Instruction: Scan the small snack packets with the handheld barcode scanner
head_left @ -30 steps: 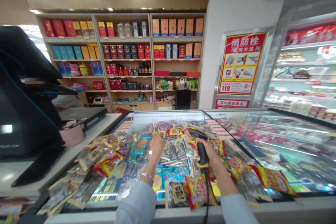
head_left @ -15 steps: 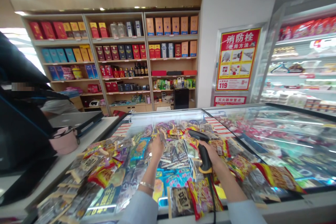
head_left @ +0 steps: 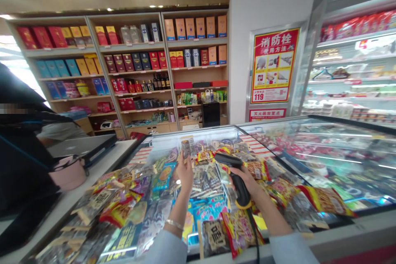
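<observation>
My left hand is raised above a heap of snack packets and pinches a small silver-and-brown packet upright in its fingers. My right hand grips a black corded barcode scanner with a yellow collar, its head pointing left towards the packet. The scanner's black cord hangs down past my wrist. The heap fills a glass-topped chest freezer, and red-and-yellow bags lie near its front rim.
A white counter on the left holds a laptop and a pink bag. A person in dark clothing stands at far left. Behind are wooden shelves of boxed liquor, a fire hydrant poster, and a chilled display case.
My left hand has risen from the heap, lifting the small packet upright. The scanner stays in my right hand. The whole scene has drifted left as my head turned.
</observation>
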